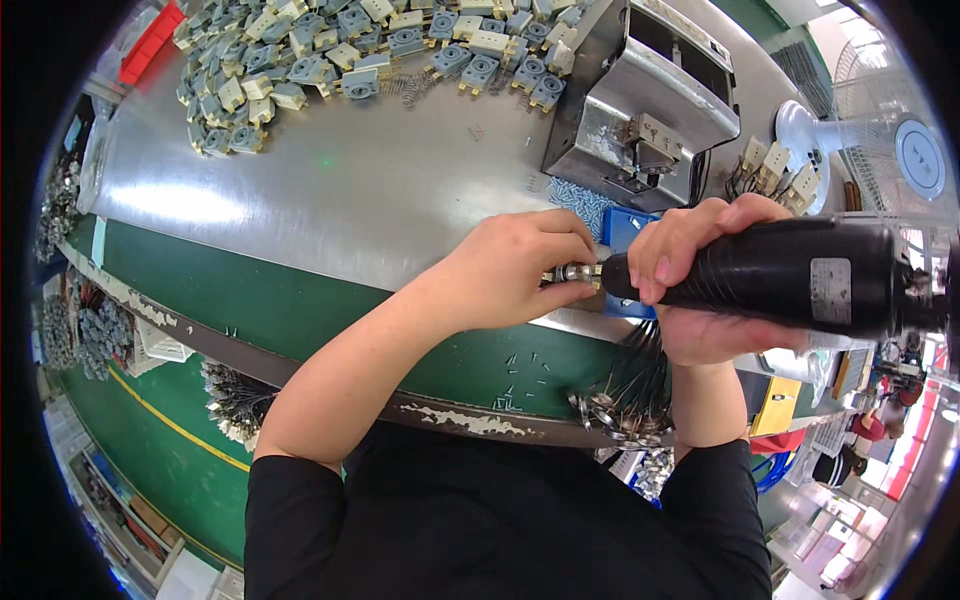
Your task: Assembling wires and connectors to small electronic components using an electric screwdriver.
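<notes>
My right hand (712, 330) is wrapped round a black electric screwdriver (780, 270), which lies sideways with its nose toward my left hand. My left hand (510, 262) pinches a small shiny metal fitting (576, 272) between thumb and fingers. The fitting is right at the screwdriver's nose; whether the bit touches a screw cannot be made out. Behind the nose is a blue plastic tray (625, 228), partly covered by my right hand. Loose small screws (580, 203) lie in a heap just beyond my left fingers.
Grey and cream socket-like parts (330, 50) are piled at the far left of the metal tabletop (300, 190). A metal machine (650, 110) stands behind my hands. Black-wired parts (630, 405) hang at the front edge, near scattered screws (510, 385) on green matting. Cream connectors (770, 170) lie right.
</notes>
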Tool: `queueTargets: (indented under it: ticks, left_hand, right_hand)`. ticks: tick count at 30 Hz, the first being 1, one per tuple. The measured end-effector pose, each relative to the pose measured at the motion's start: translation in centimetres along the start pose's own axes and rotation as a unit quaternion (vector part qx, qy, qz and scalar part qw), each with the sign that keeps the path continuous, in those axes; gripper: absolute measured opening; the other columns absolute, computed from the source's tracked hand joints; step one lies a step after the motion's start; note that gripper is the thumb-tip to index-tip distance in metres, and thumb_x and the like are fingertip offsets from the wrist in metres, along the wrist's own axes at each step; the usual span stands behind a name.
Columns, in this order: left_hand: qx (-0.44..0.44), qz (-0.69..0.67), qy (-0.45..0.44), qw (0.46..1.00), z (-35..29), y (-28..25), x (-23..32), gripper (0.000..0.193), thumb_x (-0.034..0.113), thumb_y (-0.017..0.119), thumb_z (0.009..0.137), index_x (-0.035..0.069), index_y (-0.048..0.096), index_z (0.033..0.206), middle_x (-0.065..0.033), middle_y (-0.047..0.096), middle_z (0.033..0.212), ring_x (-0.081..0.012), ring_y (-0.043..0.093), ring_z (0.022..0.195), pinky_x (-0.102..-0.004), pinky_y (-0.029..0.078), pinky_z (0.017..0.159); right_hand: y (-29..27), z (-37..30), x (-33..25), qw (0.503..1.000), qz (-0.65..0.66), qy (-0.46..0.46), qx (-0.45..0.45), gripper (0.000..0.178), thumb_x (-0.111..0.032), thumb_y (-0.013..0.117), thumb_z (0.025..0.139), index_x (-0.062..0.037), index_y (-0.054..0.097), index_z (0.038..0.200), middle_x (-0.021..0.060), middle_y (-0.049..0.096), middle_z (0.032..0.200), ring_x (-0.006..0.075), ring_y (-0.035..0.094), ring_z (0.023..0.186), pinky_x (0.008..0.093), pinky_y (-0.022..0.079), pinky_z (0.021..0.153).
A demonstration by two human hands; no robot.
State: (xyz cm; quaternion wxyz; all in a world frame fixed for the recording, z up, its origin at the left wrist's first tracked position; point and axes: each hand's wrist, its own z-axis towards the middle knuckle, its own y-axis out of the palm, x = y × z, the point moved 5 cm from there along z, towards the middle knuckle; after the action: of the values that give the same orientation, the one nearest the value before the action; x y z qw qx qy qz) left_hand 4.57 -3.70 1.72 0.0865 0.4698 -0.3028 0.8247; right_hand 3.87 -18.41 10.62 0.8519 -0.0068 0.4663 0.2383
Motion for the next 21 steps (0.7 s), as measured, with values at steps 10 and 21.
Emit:
queueTargets:
  ticks: [10,21]
  left_hand:
    - [-0.006,-0.007,0.013,1.0,0.1,-0.1,0.5,0.027,0.013,0.085,0.083,0.002,0.074,0.105,-0.0119,0.073,0.113,-0.0324,0.073,0.101,-0.0397,0.06,0.086]
    - [-0.013,-0.012,-0.011,1.0,0.3,-0.2,0.4,0.027,0.013,0.086,0.082,0.002,0.074,0.104,-0.0109,0.074,0.112,-0.0315,0.074,0.1,-0.0396,0.06,0.086]
  right_hand:
    - [-4.6,5.5,-2.7,0.996,0.028,-0.051,0.068,0.113,-0.093,0.054,0.083,-0.0046,0.039,0.152,0.0061,0.056,0.077,0.0185,0.054,0.057,0.0378,0.048,0.058]
    - [-6.6,8.4,-1.5,0.959,-0.184,-0.026,0.215,0.108,-0.093,0.049,0.084,-0.0031,0.043,0.144,0.0087,0.058,0.077,0.0211,0.054,0.062,0.038,0.048,0.063]
